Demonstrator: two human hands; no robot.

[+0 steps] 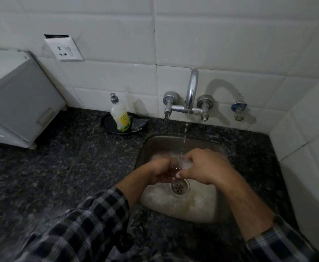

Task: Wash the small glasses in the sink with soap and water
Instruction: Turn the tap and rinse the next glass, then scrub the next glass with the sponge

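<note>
Dark speckled stone worktop [70, 157] is surrounding a small steel sink [145, 148], with white wall tiles behind.

Fingers [191, 155] of the right hand [207, 167] are curling over the small glass [180, 163] from its 3 o'clock side, with the thumb tucking beneath. They are pinching the end where white foam is showing. The left hand [160, 171] is wrapping round the opposite end from 9 o'clock. Both hands are touching the glass, so neither is nearer than the other.

The glass is being held above the basin, just at 12 o'clock of the drain [180, 187]. Its long axis appears to be running 9 to 3 o'clock, between the two palms. Which end is the mouth cannot be told, as the hands are covering most of it.

A thin water stream [184, 137] is falling from the tap [191, 87] at 12 o'clock and is landing on or just beside the glass.

Judgement: washing of this glass is under way. Any turning of it will be going about that 9-to-3 axis, with wet, soapy glass calling for a firm hold.

Further out, a soap bottle [120, 115] is standing in a black dish [105, 122] at 10 o'clock of the sink, well apart from the hands and on the left hand's side. Whether further glasses are lying in the basin cannot be told.
</note>
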